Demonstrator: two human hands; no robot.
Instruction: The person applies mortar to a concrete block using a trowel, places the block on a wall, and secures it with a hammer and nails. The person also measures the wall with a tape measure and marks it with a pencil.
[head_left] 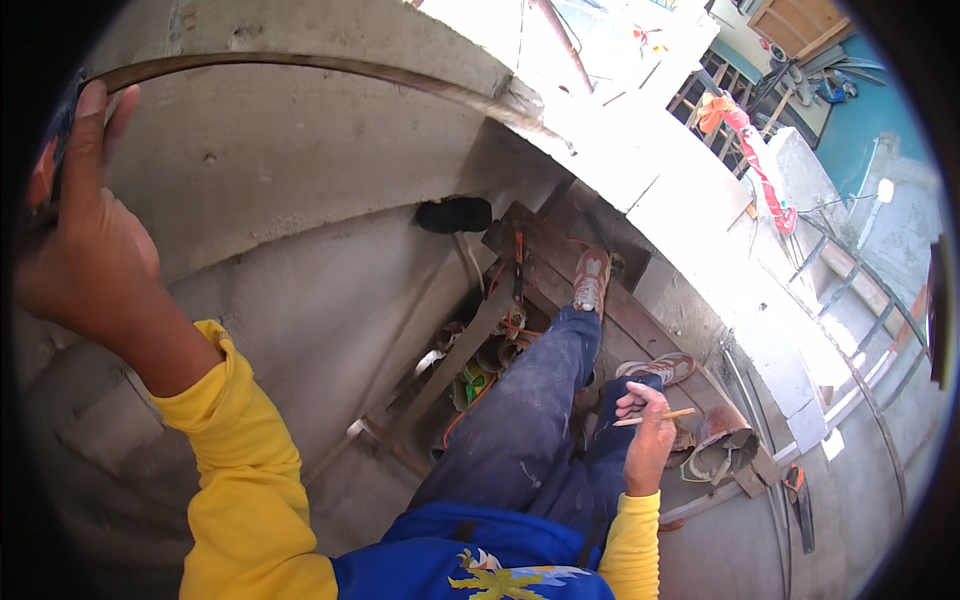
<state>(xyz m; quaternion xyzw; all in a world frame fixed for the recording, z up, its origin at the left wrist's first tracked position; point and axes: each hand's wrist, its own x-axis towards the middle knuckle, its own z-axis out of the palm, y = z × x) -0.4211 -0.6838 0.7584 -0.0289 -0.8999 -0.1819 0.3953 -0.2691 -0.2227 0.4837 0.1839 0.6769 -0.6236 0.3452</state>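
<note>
The brown strip (400, 73) runs along the upper part of the concrete wall (330, 140), below a thick concrete lip (330, 32). Its near end is at upper left, by the left hand (105, 235).

Left hand raised. Index finger reaches up to the strip's end, a second finger beside it. Grip not clear: palm turned away, a blue-and-orange thing (42, 172) next to it cut by the dark rim. Cannot tell if it is held.

Right hand (650, 445) low, in front of the right shin. Fingers curled round a pencil (682, 413), which lies crosswise, well apart from wall and strip.

Progress, as judged: strip is in place along the wall; whether fixed or loose, cannot tell. No pencil line made out on the wall face, which looks bare and rough. Work reads as unfinished, one hand up at the strip and pencil out. Share done: not readable from this view.

Further out: shoes (592, 280) on boards (640, 325); round tube (727, 455) at the boards' edge; saw (804, 510) with orange handle beyond it, lower right. Upper right, red wrapping (752, 165) on a bar, near a ladder-like metal frame (838, 293).
</note>
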